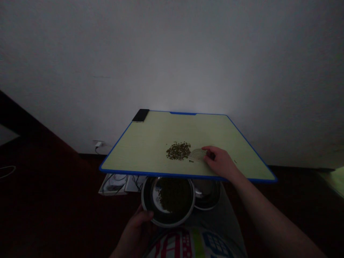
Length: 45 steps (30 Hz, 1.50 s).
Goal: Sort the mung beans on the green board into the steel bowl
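A loose heap of small brown-green grains, perhaps beans or seeds [177,151], lies on the pale tabletop [161,125]. My right hand [219,161] pinches a clear half-round piece [198,154] that resembles a protractor, its far edge at the right side of the heap. A few dark bits [191,161] lie just below that edge. Below the table's near edge, my left hand [139,224] grips the rim of a metal bowl [156,195], thumb over the edge. Similar grains cover much of the bowl's bottom. The left fingers under the bowl are hidden.
A second metal bowl [208,193] sits to the right of the held one, partly under the table. A black phone [141,115] lies at the table's far left corner. Cables fill a white box [114,184] below. A charger [99,144] is plugged into the wall.
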{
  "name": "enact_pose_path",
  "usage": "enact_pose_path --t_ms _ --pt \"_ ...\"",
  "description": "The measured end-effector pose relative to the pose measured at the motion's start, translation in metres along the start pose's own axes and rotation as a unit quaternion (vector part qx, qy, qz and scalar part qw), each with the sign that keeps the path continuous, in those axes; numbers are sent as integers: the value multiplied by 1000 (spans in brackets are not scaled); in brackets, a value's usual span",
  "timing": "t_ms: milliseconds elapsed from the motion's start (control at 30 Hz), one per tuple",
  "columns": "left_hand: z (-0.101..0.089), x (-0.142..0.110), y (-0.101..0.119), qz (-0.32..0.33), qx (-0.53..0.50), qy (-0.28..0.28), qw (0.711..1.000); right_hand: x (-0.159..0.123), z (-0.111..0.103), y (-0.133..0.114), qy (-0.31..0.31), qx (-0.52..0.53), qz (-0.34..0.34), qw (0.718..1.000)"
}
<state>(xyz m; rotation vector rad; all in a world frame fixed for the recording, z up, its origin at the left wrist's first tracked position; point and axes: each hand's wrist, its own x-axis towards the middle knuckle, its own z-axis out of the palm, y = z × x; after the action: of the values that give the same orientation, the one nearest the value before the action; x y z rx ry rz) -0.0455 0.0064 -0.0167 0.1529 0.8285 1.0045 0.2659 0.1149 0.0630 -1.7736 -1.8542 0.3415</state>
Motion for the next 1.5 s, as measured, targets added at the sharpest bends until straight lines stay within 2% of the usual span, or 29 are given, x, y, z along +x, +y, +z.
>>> enact_pose_path --t_ms 467,600,867,1000,1200,1500 --pt "3 1 0 1 8 -13 1000 4 2 1 -7 -3 3 1000" --pt "3 0 0 3 10 5 1000 2 0 2 -2 1 -2 1000" --pt "-2 3 -2 2 4 0 1000 3 2 -2 -2 -12 -1 1000" --pt "-1 2 -2 2 11 16 1000 5 4 -3 -3 -8 -5 1000" --pt "2 -1 -1 7 -5 3 1000 10 4 -3 -16 -13 -24 1000" --pt "-1 2 -1 1 3 6 1000 -1 -4 3 -17 4 -7 1000"
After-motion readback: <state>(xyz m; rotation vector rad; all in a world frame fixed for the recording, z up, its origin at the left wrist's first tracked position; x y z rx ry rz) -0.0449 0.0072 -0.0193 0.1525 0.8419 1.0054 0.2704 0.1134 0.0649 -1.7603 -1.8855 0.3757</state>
